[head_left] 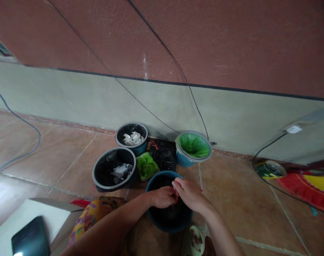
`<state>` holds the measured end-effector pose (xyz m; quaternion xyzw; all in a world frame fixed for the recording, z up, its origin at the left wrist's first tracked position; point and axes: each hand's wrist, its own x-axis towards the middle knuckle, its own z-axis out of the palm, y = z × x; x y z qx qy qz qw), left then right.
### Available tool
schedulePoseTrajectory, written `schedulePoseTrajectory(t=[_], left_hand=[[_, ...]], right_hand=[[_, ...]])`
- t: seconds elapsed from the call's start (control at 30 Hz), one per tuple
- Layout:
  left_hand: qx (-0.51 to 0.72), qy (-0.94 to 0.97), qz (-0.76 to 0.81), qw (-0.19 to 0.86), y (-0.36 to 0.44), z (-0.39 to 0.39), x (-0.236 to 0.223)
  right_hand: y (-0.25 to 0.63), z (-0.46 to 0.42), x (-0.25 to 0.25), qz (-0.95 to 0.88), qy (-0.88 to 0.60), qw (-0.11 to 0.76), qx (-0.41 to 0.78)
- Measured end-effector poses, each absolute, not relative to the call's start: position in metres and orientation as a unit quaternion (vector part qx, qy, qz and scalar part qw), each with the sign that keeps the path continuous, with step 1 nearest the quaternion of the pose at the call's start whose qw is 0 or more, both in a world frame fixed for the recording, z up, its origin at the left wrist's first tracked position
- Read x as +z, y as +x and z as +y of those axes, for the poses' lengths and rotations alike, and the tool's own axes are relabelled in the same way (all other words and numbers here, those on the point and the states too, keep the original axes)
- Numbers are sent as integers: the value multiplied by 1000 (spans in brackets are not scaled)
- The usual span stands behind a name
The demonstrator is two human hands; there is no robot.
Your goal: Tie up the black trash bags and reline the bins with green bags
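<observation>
My left hand (163,197) and my right hand (187,195) meet above a teal bin (157,220) lined with black plastic. Their fingers are curled together, with a thin red string (176,198) showing between them. What else they pinch is hidden. Beyond the hands stand a grey-rimmed bin holding crumpled white paper (132,132), a black-lined bin (114,169), a blue bin with a green liner (194,147), and a small green-lined container (147,166). A black plastic bag (163,156) with a red tie (154,145) sits among them.
Tiled floor runs to a painted wall with a grey skirting band. A blue cable (31,142) lies at the left and black cables cross the wall. A red and yellow cloth (308,188) lies at the right. A white box (41,220) with a dark tablet (31,238) sits at lower left.
</observation>
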<state>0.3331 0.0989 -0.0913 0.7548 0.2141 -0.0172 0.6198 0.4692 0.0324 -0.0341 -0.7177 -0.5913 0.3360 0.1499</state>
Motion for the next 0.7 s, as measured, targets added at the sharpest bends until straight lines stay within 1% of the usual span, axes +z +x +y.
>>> schedulePoseTrajectory(t=[0.07, 0.1, 0.17, 0.23, 0.3, 0.33, 0.4, 0.53, 0.7], left_hand=[[-74, 779, 191, 592, 331, 100, -88], [-84, 782, 181, 590, 330, 101, -87], [-71, 774, 160, 608, 329, 101, -85], [-48, 752, 153, 639, 330, 102, -86], [-33, 719, 175, 672, 330, 102, -88], [-24, 699, 194, 688, 331, 103, -89], [1, 651, 229, 724, 332, 104, -91], [39, 557, 281, 781, 332, 108, -92], [56, 491, 330, 804, 329, 113, -88]], right_hand=[[473, 36, -36, -574, -721, 168, 350], [474, 37, -37, -570, -718, 177, 359], [475, 41, -39, -561, -704, 212, 381], [476, 43, -40, -531, -696, 273, 398], [479, 45, -40, -487, -704, 337, 393], [480, 45, -40, -468, -711, 355, 387], [483, 43, -41, -451, -719, 355, 391], [484, 37, -47, -449, -721, 302, 432], [488, 30, -53, -428, -754, 288, 407]])
